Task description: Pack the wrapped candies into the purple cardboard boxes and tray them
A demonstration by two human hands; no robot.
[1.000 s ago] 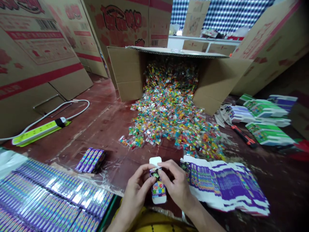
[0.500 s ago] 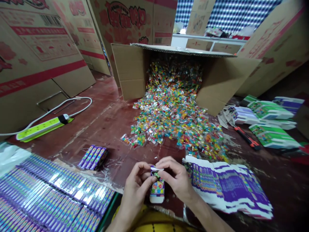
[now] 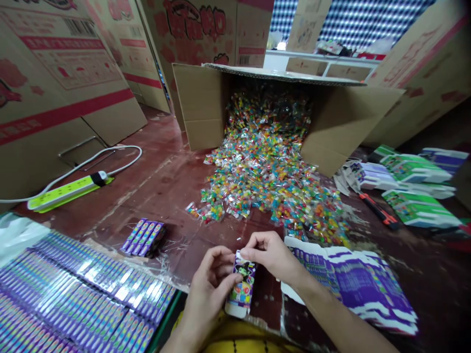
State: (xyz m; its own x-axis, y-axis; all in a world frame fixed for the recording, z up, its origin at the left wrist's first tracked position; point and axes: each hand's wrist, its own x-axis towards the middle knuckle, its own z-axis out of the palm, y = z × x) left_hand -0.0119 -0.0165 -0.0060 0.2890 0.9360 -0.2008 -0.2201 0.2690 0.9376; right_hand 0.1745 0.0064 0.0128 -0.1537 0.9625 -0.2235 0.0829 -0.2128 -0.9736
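The small purple box (image 3: pixel 244 284) is in the person's hands, at the near edge of the brown table (image 3: pixel 154 184). The left hand (image 3: pixel 211 287) grips its side, thumb across the printed front. The right hand (image 3: pixel 270 252) has thumb and forefinger closed on its top end. A pale flap shows at the box's 6 o'clock end.

Taken from that box: flattened boxes (image 3: pixel 355 279) lie at 3 o'clock, partly behind the right forearm; candy bags (image 3: pixel 263 171) spill from a cardboard box (image 3: pixel 331 122) at 12; a cutter (image 3: pixel 379 212) lies at 2; four boxes (image 3: pixel 143 238) stand together at 10; packed rows (image 3: pixel 84 289) fill 9.
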